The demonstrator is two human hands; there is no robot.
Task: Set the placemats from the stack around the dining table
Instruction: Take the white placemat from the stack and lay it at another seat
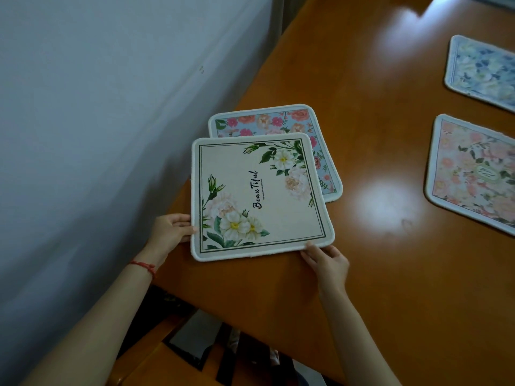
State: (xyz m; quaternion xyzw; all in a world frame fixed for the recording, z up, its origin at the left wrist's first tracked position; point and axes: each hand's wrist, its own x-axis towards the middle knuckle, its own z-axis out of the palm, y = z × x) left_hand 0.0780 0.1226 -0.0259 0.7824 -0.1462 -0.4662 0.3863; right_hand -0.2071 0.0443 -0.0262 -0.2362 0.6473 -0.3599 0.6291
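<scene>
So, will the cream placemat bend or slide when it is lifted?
The cream placemat probably bends little: held only at its edges by the left hand and right hand, it looks flat. It seems thin, so likely light. On the glossy table it may slide.

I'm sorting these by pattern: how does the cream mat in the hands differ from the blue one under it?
The cream placemat has a plain centre, corner flowers and script lettering; the blue floral placemat is covered with pink blooms. The cream one is gripped by the left hand and right hand; the blue one lies partly covered. Both have rounded corners and pale trim.
</scene>
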